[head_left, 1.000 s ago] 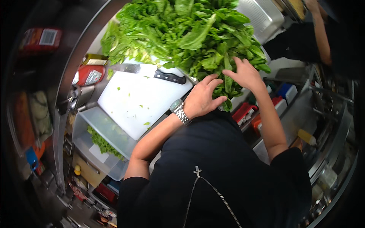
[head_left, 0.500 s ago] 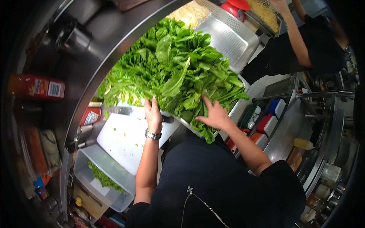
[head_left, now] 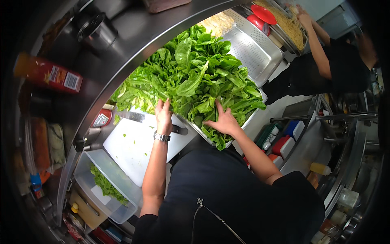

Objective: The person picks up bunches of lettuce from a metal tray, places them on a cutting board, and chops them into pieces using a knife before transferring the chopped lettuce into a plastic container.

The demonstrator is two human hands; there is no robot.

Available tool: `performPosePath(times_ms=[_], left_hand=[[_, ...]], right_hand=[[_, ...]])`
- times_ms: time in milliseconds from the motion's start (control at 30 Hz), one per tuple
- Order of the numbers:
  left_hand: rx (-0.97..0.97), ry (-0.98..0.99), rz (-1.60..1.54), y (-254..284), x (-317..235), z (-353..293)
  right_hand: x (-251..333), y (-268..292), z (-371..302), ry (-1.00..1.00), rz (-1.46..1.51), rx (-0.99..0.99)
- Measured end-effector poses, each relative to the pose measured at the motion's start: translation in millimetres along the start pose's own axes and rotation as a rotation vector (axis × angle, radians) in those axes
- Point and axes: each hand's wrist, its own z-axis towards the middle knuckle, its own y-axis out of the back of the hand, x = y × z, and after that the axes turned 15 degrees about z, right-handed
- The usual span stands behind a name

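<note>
A big heap of green lettuce (head_left: 191,77) fills a metal tray (head_left: 208,138) and spills leftward over the cutting board. At the heap's near left edge, my left hand (head_left: 163,117) touches the leaves with its fingers stretched out. My right hand (head_left: 224,122) presses into the near right leaves, thumb and fingers spread. A knife (head_left: 178,129) lies on the white cutting board (head_left: 130,142); its black handle sticks out just right of my left wrist, and leaves hide part of the blade. Small green scraps dot the board.
A clear plastic tub (head_left: 122,215) holding chopped greens stands at the near left. Beyond the lettuce is a perforated metal pan (head_left: 254,49). A steel shelf (head_left: 118,77) runs along the left, with a red bottle (head_left: 55,75) on it. A co-worker (head_left: 325,61) stands at the far right.
The whole view has shifted slightly. Both hands stay at the lettuce's near edge, and the heap looks much the same. The co-worker's hands have moved a little over the far tray.
</note>
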Motion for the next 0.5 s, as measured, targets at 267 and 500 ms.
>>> performPosePath(times_ms=[267,500], left_hand=[[-0.048,-0.098,-0.071,15,-12,-75],[0.213,-0.644,0.628,12,-4,-119]], right_hand=[[28,20,-15,-0.119,-0.125,0.097],[5,65,-21,0.159,-0.209,-0.038]])
